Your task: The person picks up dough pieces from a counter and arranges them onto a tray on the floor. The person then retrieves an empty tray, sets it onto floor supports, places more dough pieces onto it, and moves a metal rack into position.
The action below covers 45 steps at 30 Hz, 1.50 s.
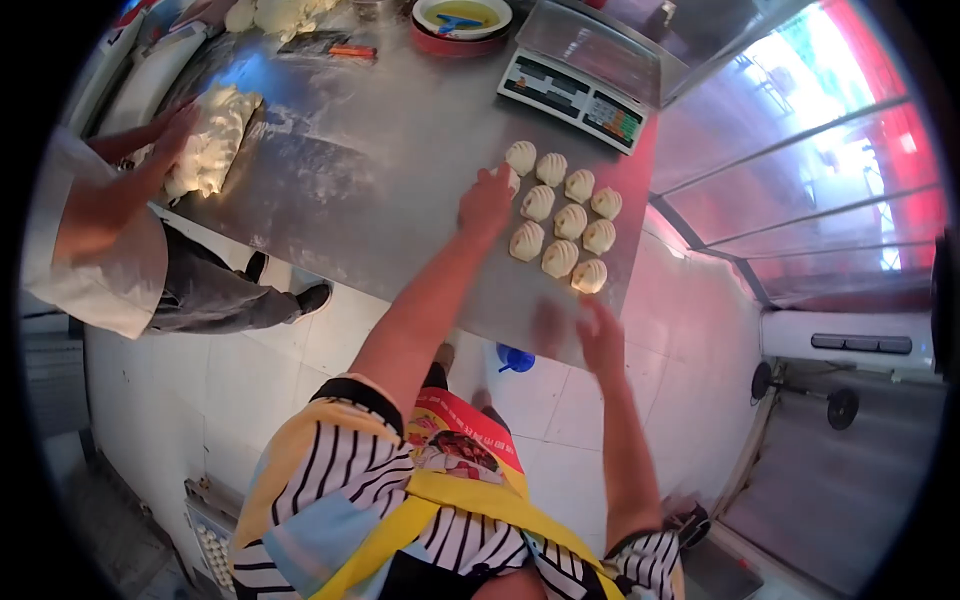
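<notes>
Several pale dough buns with ridged tops sit in loose rows on the steel table. My left hand reaches to the left side of these rows, its fingers closed on one ridged dough bun that is partly hidden by them. Over the table's near edge, just below the lowest bun, is my right hand. It is slightly blurred; its fingers look apart, with nothing visible in them.
A white scale stands behind the buns, beside a bowl of yellow liquid with a blue utensil. At the left, another person's hands press a large dough mass. A red-handled tool lies farther back.
</notes>
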Available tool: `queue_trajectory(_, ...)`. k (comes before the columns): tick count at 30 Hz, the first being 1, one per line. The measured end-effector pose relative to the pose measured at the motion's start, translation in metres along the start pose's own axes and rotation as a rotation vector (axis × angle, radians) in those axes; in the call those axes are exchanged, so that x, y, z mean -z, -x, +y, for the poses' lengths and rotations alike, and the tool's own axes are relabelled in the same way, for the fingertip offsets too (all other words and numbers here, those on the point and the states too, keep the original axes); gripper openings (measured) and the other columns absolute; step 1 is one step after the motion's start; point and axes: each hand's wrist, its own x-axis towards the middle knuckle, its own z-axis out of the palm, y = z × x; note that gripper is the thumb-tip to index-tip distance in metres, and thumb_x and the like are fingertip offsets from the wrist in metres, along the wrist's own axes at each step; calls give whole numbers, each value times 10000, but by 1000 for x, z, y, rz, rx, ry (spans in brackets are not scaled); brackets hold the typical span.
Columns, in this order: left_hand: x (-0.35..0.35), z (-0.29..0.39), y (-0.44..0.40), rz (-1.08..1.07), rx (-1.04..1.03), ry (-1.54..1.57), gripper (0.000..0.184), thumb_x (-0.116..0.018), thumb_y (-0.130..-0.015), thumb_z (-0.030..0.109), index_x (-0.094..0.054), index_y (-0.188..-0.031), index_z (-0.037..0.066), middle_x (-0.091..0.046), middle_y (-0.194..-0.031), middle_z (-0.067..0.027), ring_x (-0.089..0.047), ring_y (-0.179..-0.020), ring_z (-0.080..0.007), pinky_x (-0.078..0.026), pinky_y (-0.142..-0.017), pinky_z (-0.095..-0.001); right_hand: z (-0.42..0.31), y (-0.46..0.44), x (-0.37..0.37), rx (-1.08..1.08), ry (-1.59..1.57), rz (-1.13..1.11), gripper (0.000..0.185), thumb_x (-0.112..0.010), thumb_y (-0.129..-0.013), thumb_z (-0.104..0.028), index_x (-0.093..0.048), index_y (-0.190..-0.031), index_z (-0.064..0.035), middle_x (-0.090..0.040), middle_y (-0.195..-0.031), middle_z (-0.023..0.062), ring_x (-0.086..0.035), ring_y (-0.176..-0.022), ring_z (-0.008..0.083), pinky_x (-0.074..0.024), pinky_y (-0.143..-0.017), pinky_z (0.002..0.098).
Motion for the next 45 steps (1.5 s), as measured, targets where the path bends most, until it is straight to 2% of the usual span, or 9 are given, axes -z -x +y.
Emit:
queue_trajectory(6, 74, -87, 67, -172, 276, 1689, 438, -501, -900, 282, -416, -1277, 77, -573, -944, -86, -564, -679, -169, -481, -557, -289, -79, -238, -33, 333, 661, -56, 631, -679, -744, -327, -421, -1300, -176, -576, -1119, 121, -465, -1119, 290, -325, -939, 468)
queue_trajectory(12, 107, -159, 306, 52, 446, 2200, 555, -473, -892, 282, -288, -1395, 136, -531, -1063, -109, -452, -583, -132, -416, -483, -241, -59, -320, -116, 452, 982, -223, 481, -722, -669, -372, -581, -1094, -194, -614, -1012, 87, -547, -1036, 255, -404, -879, 447)
queue_trajectory(15, 123, -150, 419, 373, 431, 2266, 513, -438, -900, 235, -298, -1388, 169, -514, -1122, -100, -419, -577, -129, -400, -475, -237, -132, -245, -124, 783, 732, -308, 240, -603, -758, -283, -612, -972, -174, -600, -929, 98, -595, -902, 279, -482, -713, 432)
queue_trajectory(18, 136, -142, 505, 724, 287, 2515, 496, -416, -892, 161, -333, -1381, 184, -520, -1153, -71, -429, -628, -126, -405, -510, -248, -188, -98, -159, 896, 148, -836, 262, -570, -812, -274, -588, -1017, -112, -562, -979, 142, -554, -943, 296, -443, -809, 403)
queue_trajectory(20, 133, -144, 563, 1046, 164, 2570, 488, -428, -885, 143, -348, -1366, 167, -509, -1188, -65, -453, -670, -132, -411, -535, -249, -234, 10, -162, 737, -130, -1402, 519, -733, -725, -160, -546, -1208, -127, -558, -1108, 126, -529, -1072, 252, -414, -915, 340)
queue_trajectory(24, 135, -152, 632, 1536, -179, 2407, 424, -415, -924, 245, -375, -1321, 102, -499, -1206, -88, -478, -688, -147, -446, -581, -260, -223, 177, -253, 920, -215, -1781, 582, -767, -689, -116, -527, -1219, -84, -584, -1089, 105, -584, -963, 237, -486, -808, 324)
queue_trajectory(27, 137, -172, 693, 1757, -291, 2286, 442, -411, -960, 344, -394, -1288, 49, -504, -1201, -105, -486, -696, -153, -469, -614, -270, -241, 251, -298, 323, -222, -2170, 625, -761, -680, -78, -491, -1243, -79, -586, -1039, 74, -598, -882, 192, -516, -671, 302)
queue_trajectory(37, 148, -292, 937, 2315, 242, 2073, 354, -513, -925, 308, -401, -1252, 232, -574, -923, -68, -617, -672, -185, -551, -549, -340, -379, 371, -523, 581, 297, -1787, 530, -751, -643, -27, -512, -1112, -91, -602, -922, 27, -588, -769, 131, -487, -544, 270)
queue_trajectory(45, 209, -482, 1076, 2514, -10, 1865, 335, -511, -925, 311, -439, -1234, 205, -585, -946, -78, -624, -676, -177, -557, -561, -319, -581, 513, -766, 909, 407, -1714, 533, -787, -613, -85, -534, -1082, -85, -617, -932, 36, -595, -797, 161, -500, -613, 291)
